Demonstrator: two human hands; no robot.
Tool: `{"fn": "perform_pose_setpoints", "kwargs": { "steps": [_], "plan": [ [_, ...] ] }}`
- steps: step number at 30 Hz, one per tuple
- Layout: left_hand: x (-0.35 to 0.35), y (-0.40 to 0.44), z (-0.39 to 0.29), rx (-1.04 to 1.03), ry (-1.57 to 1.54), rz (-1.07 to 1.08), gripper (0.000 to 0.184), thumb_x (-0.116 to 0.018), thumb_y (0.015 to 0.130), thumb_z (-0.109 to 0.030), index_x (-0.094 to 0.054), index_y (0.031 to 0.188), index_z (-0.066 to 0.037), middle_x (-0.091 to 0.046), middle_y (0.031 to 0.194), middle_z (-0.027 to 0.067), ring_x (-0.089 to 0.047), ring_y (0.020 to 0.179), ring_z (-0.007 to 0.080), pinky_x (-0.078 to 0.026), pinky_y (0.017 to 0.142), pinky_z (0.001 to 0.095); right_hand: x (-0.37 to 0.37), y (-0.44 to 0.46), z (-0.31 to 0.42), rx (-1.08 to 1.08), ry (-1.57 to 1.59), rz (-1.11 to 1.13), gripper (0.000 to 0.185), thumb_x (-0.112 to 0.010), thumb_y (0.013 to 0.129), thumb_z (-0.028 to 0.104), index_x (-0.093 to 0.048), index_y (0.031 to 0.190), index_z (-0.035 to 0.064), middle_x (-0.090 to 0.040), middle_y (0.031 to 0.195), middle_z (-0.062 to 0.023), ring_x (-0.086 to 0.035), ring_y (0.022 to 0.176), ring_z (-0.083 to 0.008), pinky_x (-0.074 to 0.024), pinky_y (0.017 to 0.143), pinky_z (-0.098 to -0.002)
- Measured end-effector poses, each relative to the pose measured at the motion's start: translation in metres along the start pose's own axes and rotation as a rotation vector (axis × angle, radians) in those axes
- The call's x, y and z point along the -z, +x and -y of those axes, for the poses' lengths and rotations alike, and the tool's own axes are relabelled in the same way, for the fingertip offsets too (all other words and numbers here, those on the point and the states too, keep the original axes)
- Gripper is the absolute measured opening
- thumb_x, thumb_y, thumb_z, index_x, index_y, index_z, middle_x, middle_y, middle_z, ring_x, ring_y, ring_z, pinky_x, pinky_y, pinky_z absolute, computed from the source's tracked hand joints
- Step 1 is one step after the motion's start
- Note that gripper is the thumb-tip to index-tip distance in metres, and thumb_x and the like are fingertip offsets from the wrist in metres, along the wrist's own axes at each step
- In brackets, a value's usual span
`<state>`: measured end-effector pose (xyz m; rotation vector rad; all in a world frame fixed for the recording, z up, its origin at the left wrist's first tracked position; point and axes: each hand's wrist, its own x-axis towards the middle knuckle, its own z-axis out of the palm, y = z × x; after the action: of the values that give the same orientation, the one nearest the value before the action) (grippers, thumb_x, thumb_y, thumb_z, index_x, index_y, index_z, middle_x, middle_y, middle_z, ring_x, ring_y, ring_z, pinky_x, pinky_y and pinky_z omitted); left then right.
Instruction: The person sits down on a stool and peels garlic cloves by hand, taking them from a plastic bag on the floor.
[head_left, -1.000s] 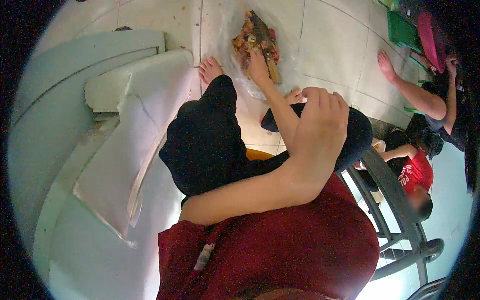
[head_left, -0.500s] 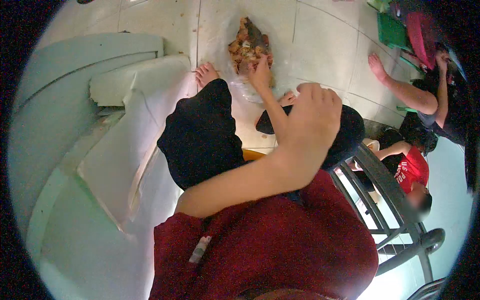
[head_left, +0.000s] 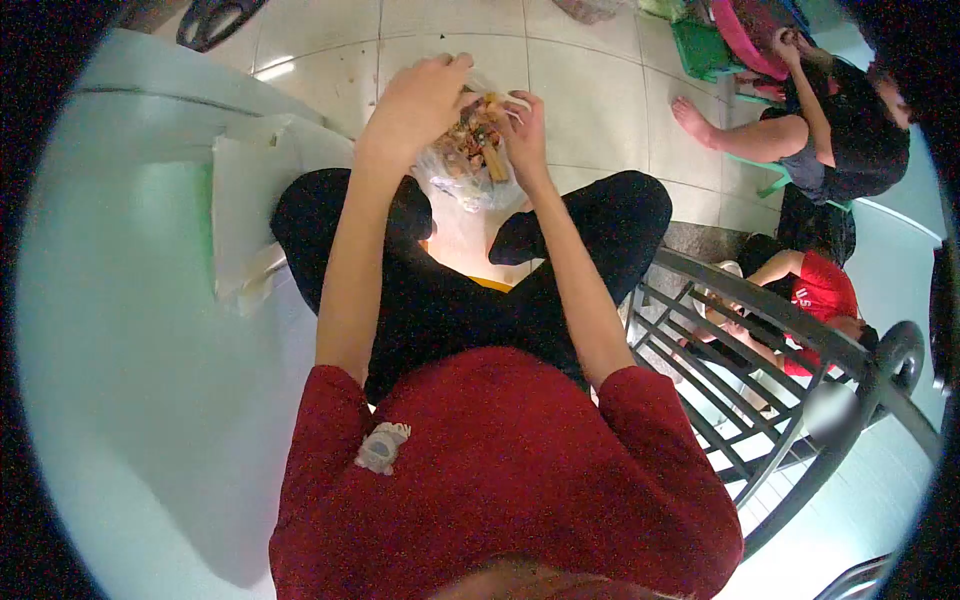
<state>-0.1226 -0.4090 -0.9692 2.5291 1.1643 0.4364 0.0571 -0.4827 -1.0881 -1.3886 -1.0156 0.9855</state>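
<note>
A clear plastic bag [head_left: 465, 192] stands on the floor between my feet, filled with brown, orange and yellowish scraps [head_left: 470, 140] whose kind I cannot make out. My left hand [head_left: 425, 95] is at the bag's left and far edge, its back toward me and its fingers curled over the plastic. On the other side, my right hand [head_left: 525, 135] grips the bag's right edge with bent fingers. The bag's sides rise around the scraps between both hands. My left fingertips are partly hidden.
A pale wall-like panel [head_left: 130, 300] is at my left, and a dark metal rack [head_left: 730, 350] at my right. Beyond the rack sits a person in a red shirt [head_left: 825, 300]. Another person in black [head_left: 850, 130] sits near a green basket [head_left: 705, 50] and a pink basin [head_left: 750, 40].
My left hand has swung from above my right knee over to the bag's left side. My right hand has moved from the scraps to the bag's right edge. The bag is now drawn up around them.
</note>
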Motion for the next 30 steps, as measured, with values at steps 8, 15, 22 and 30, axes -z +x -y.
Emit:
{"fn": "perform_pose_setpoints", "kwargs": {
  "steps": [8, 15, 22, 30],
  "plan": [
    [-0.018, -0.002, -0.008, -0.028, -0.875, 0.055, 0.039, -0.066, 0.094, -0.02, -0.061, 0.131, -0.006, -0.066, 0.123, 0.009, -0.065, 0.105, 0.0196, -0.053, 0.093, 0.0355, 0.033, -0.003, 0.091, -0.027, 0.301, 0.34, 0.048, -0.066, 0.096, 0.018, -0.04, 0.135, 0.0088, -0.058, 0.121, -0.0118, -0.061, 0.11, -0.0204, -0.0517, 0.092, -0.0329],
    [-0.016, -0.003, -0.021, -0.006, -0.791, -0.189, 0.023, -0.069, 0.091, -0.009, -0.066, 0.111, 0.003, -0.072, 0.097, 0.0109, -0.069, 0.084, 0.0164, -0.055, 0.078, 0.0317, 0.029, 0.01, 0.086, 0.065, 0.12, 0.361, 0.048, -0.066, 0.095, 0.017, -0.044, 0.136, 0.0074, -0.057, 0.12, -0.011, -0.06, 0.111, -0.0214, -0.0514, 0.096, -0.0345],
    [-0.002, 0.001, -0.04, 0.128, -0.989, -0.223, 0.019, -0.062, 0.096, -0.007, -0.065, 0.111, 0.005, -0.072, 0.102, 0.0123, -0.071, 0.09, 0.0197, -0.057, 0.08, 0.0297, 0.042, -0.005, 0.112, -0.077, 0.459, 0.298, 0.044, -0.058, 0.101, 0.016, -0.037, 0.139, 0.0076, -0.059, 0.123, -0.0102, -0.06, 0.116, -0.0227, -0.0529, 0.102, -0.0444],
    [-0.013, 0.004, -0.024, 0.153, -1.031, -0.237, 0.025, -0.062, 0.097, -0.013, -0.067, 0.115, 0.003, -0.073, 0.106, 0.0115, -0.072, 0.093, 0.0196, -0.056, 0.083, 0.0303, 0.055, -0.017, 0.118, -0.067, 0.442, 0.152, 0.042, -0.057, 0.101, 0.013, -0.038, 0.137, 0.0053, -0.057, 0.126, -0.0134, -0.06, 0.118, -0.0257, -0.0517, 0.105, -0.0463]
  ]
}}
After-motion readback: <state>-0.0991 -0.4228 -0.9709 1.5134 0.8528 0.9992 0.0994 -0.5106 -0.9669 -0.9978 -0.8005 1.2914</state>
